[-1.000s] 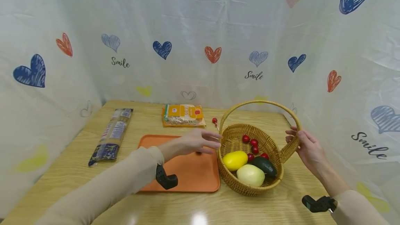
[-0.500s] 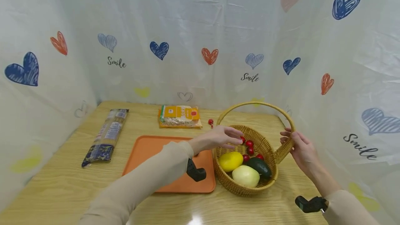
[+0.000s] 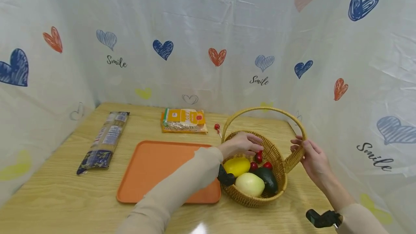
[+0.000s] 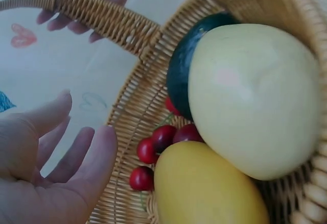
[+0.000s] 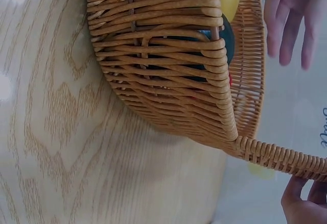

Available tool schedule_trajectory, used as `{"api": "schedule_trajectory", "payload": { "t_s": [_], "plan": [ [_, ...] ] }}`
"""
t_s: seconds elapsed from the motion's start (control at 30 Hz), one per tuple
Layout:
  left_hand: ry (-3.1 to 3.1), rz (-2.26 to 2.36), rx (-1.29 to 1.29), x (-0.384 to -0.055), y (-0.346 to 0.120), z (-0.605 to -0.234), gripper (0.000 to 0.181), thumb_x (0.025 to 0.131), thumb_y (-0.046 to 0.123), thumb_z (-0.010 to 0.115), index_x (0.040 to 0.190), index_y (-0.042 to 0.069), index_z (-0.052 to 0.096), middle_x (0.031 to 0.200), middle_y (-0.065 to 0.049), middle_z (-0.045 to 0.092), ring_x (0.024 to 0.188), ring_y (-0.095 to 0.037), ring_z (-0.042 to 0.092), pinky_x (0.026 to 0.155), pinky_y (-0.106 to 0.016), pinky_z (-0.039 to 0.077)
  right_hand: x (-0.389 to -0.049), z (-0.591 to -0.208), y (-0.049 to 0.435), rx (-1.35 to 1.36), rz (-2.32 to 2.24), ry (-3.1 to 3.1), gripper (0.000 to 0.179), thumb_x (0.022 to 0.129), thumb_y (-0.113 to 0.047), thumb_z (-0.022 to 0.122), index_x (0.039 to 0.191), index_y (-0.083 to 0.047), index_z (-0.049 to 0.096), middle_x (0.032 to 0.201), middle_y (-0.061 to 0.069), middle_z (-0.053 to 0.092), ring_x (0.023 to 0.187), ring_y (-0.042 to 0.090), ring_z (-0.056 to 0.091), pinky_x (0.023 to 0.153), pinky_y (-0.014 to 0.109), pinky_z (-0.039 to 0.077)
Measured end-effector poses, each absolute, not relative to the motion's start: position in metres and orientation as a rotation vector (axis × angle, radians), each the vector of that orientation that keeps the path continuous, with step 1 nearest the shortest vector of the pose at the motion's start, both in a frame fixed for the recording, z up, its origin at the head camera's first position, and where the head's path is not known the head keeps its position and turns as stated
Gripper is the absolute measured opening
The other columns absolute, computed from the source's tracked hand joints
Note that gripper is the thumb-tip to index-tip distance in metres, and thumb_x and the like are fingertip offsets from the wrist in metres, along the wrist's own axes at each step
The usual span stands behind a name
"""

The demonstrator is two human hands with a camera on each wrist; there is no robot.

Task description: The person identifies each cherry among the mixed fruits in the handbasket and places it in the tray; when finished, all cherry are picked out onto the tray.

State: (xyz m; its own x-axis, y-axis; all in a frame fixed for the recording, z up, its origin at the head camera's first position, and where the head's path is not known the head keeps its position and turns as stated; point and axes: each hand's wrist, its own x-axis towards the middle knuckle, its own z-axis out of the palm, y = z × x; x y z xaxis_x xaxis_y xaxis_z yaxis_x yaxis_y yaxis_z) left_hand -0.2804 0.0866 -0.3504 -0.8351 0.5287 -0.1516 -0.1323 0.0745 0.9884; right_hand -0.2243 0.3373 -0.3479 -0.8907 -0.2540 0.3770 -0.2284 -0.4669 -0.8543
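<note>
A wicker basket (image 3: 243, 199) with a tall arched handle (image 3: 266, 108) stands on the wooden table at the right. My right hand (image 3: 316, 157) grips the handle low on its right side. Inside the basket lie a yellow oval fruit (image 3: 236, 167), a large pale round fruit (image 4: 255, 96), a dark green oval fruit or vegetable (image 3: 267, 180) and several red cherries (image 4: 148, 150). My left hand (image 3: 243, 144) reaches over the basket's left rim, near the cherries. Its fingers are spread and loosely bent, with nothing between them in the left wrist view.
An orange tray (image 3: 156, 161) lies left of the basket, partly under my left sleeve. Behind it are an orange-and-clear food packet (image 3: 183, 120) and a red lollipop (image 3: 217, 127). A long blue-and-clear packet (image 3: 105, 141) lies at the left. A heart-patterned curtain (image 3: 188, 71) hangs behind.
My left hand has moved right, from beside the basket at the tray to over the basket's inside. The right hand keeps its hold on the handle. The view has shifted slightly.
</note>
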Motion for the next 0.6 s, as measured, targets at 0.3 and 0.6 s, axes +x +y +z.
{"api": "schedule_trajectory", "payload": {
  "t_s": [0.3,0.6],
  "plan": [
    [1.975,1.819,0.292,-0.296,0.106,-0.357,0.032,0.086,0.005,0.07,0.117,0.001,0.066,0.097,-0.007,0.062,0.103,-0.034,0.06,0.088,-0.045,0.05,-0.224,-0.349,0.339,-0.741,-2.586,1.587,0.034,0.103,-0.006,0.032,0.116,0.0,0.063,0.106,0.013,0.065,0.094,0.022,0.062,0.087,0.03,0.05],
    [2.226,1.562,0.163,-0.291,0.118,-0.371,0.02,0.082,0.008,0.074,0.102,0.005,0.073,0.087,-0.002,0.062,0.067,-0.018,0.05,0.069,-0.034,0.051,-0.224,-0.348,0.335,-0.734,-2.595,1.559,0.034,0.103,-0.005,0.031,0.117,0.001,0.062,0.107,0.014,0.065,0.095,0.022,0.061,0.087,0.031,0.05]
  ]
}}
